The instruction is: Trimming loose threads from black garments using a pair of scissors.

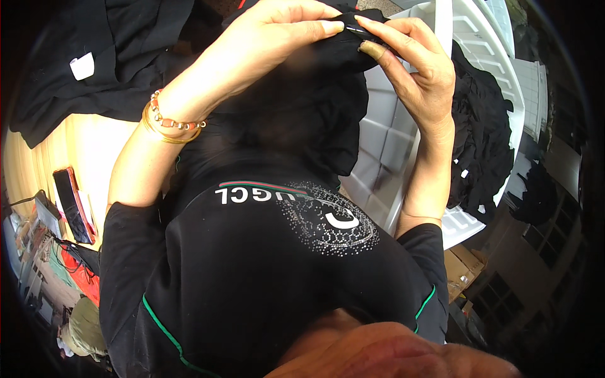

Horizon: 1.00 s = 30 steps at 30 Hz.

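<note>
A black fabric garment hangs raised in front of me, its lower part falling in folds toward my lap. My left hand pinches its upper edge between thumb and forefinger. Close beside it, my right hand grips the same edge, with the thumb below and the fingers above. Between the two hands shows a small, dark, shiny piece, too small to make out. Fingertips of both hands almost meet there.
On the left, more black cloth with a white tag lies over a light wooden table. A phone rests there near cables. At right stands a white plastic basket holding a heap of black cloth, with a cardboard box below.
</note>
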Available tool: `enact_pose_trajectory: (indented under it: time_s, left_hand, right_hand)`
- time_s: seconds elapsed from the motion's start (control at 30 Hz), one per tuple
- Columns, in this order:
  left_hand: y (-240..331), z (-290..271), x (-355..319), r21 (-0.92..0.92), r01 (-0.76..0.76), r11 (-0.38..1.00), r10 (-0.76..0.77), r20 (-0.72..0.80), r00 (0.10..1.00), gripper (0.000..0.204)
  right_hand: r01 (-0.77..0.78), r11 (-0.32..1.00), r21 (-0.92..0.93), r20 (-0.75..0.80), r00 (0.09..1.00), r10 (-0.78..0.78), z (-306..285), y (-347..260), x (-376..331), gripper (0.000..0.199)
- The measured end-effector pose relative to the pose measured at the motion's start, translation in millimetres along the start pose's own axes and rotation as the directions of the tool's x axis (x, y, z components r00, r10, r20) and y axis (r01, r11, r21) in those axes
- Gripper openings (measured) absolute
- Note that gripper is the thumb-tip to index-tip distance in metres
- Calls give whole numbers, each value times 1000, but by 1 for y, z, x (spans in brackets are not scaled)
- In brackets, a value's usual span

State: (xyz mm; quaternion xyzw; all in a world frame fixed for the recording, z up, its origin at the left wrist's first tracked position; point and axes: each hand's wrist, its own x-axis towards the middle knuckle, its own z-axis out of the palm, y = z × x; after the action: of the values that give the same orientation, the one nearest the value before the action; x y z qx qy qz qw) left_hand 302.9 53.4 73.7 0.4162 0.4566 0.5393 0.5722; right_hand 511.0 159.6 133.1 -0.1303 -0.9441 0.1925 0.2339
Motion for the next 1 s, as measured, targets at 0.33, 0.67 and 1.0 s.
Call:
enact_pose_trajectory:
  time_s: [0.33, 0.67, 1.0]
  left_hand:
    - [-2, 0, 4, -90, 42, 995, -41, 13, 999, 27]
    - [-6, -31, 16, -59, 132, 990, -129, 48, 991, 26]
    - [-4, -19, 12, -85, 150, 985, -148, 25, 989, 27]
  right_hand:
    - [-230, 874, 429, -81, 953, 291, 14, 5, -7, 29]
    - [-433, 824, 366, -143, 848, 510, -4, 49, -25, 16]
    - [-217, 953, 210, 6, 975, 220, 3, 15, -8, 34]
